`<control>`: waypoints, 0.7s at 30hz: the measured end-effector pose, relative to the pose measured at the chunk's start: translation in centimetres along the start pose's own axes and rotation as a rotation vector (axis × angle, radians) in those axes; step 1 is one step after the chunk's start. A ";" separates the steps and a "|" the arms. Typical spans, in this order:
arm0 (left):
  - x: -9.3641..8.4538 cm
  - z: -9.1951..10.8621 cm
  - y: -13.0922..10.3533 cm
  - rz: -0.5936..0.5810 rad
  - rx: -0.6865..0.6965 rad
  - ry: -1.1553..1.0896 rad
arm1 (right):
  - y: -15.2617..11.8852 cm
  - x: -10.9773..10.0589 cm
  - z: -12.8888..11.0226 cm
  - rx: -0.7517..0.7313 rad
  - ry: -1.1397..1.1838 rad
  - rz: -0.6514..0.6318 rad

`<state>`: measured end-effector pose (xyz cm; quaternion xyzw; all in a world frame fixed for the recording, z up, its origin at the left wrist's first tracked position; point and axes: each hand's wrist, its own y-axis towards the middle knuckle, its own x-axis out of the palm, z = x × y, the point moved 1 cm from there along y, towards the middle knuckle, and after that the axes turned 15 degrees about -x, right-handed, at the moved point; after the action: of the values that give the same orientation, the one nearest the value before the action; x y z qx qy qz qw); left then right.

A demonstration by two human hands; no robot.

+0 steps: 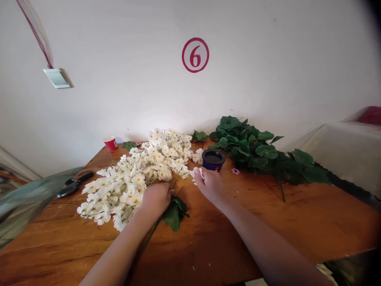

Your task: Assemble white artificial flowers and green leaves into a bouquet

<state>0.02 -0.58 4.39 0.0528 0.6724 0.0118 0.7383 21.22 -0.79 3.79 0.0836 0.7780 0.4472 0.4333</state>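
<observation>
My left hand (157, 198) is closed around a green leafy stem (174, 212), whose dark leaves hang to the right of the fingers and whose stalk runs down toward the table's front. White flowers (119, 186) with yellow centres lie in a big pile beside and behind that hand. In the pinched fingers of my right hand (208, 182) is a small white flower (196, 173), partly hidden by the thumb. Just behind my right hand stands a dark blue pot (213, 159) with a black rim and a small red light.
Green leaf stems (256, 151) are heaped at the back right of the wooden table (238, 242). A pink blossom (235, 171) lies near them. At the left are a red cup (110, 143) and a black-handled tool (73, 186). The wall stands behind.
</observation>
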 end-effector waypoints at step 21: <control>-0.3 2.2 -2.5 -0.047 0.155 -0.978 | -0.7 1.1 -3.2 0.390 0.685 0.059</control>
<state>2.02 -3.24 4.63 0.0917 0.2473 -0.0812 0.9612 18.32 -2.67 3.30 0.0328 0.9451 0.3055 0.1115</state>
